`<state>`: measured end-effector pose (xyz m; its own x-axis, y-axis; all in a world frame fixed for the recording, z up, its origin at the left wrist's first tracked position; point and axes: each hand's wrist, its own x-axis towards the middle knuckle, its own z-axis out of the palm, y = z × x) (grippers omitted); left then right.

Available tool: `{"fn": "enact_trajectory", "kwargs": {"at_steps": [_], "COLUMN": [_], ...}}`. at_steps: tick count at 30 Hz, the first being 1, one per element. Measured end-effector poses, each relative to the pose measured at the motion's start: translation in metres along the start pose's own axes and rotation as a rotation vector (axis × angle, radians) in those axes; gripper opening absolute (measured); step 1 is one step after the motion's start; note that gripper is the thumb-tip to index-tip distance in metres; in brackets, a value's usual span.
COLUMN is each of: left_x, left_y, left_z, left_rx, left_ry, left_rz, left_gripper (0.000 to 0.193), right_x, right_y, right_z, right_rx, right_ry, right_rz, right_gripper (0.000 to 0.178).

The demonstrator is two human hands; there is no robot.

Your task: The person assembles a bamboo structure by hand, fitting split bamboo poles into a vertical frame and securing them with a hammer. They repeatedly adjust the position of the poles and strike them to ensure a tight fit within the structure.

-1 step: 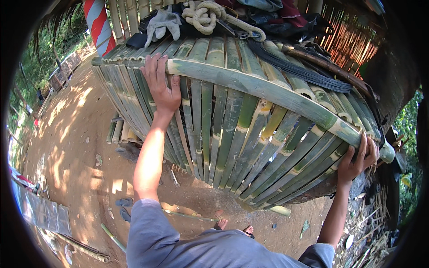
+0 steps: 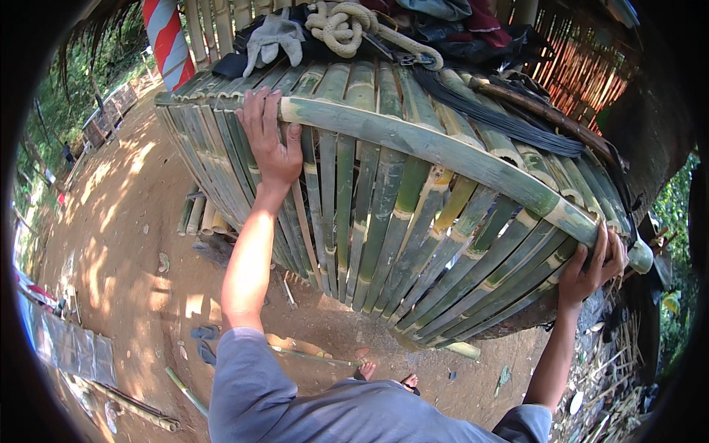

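Observation:
A long split-bamboo strip (image 2: 413, 139) lies along the top front edge of a bamboo-slat structure (image 2: 384, 214), pale and green, bowed by the lens. My left hand (image 2: 272, 148) grips the strip's left end, its fingers over the top edge and its thumb on the front. At the far right end, my right hand (image 2: 591, 269) has its fingers curled over the strip, with the thumb below them. Upright slats hang under the strip with narrow gaps between them. Behind it, more split bamboo forms the top surface.
On top lie a grey work glove (image 2: 273, 43), a knotted rope (image 2: 343, 28), a bundle of black cord (image 2: 502, 118) and dark cloths. A red-and-white striped post (image 2: 166, 40) stands at back left. Slippers (image 2: 205, 343) and cut bamboo (image 2: 140, 406) lie on the dirt ground.

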<state>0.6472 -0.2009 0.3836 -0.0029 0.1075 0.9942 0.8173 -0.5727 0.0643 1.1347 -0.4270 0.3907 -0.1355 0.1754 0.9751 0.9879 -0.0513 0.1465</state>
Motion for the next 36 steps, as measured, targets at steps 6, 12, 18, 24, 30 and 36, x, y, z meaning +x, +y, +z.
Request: {"fn": "enact_trajectory", "kwargs": {"at_steps": [6,12,18,24,30,36], "left_x": [0.003,0.003,0.009,0.014,0.012,0.024], "left_y": [0.001,-0.012,-0.011,-0.015,-0.021,-0.011], "left_z": [-0.007,-0.024,-0.044,-0.048,-0.047,-0.054], "left_rx": [-0.031,-0.17,-0.153,-0.071,-0.035,-0.066], "left_ry": [-0.05,-0.176,-0.301,-0.294,-0.273,-0.201], "left_rz": [-0.002,0.0,0.01,0.07,0.107,0.139], "left_gripper": [0.054,0.054,0.069,0.071,0.072,0.064], "right_x": [0.002,0.002,0.006,0.009,0.013,0.015], "right_y": [0.001,0.0,-0.006,-0.01,-0.013,-0.01], "right_z": [-0.003,-0.003,-0.005,-0.013,-0.02,-0.022], "right_rx": [-0.026,-0.035,-0.02,0.018,0.029,0.02], "right_ry": [-0.005,-0.024,-0.034,-0.078,-0.146,-0.155], "right_rz": [-0.022,-0.044,-0.028,0.006,0.01,-0.027], "right_gripper": [0.04,0.041,0.039,0.038,0.038,0.038]}}
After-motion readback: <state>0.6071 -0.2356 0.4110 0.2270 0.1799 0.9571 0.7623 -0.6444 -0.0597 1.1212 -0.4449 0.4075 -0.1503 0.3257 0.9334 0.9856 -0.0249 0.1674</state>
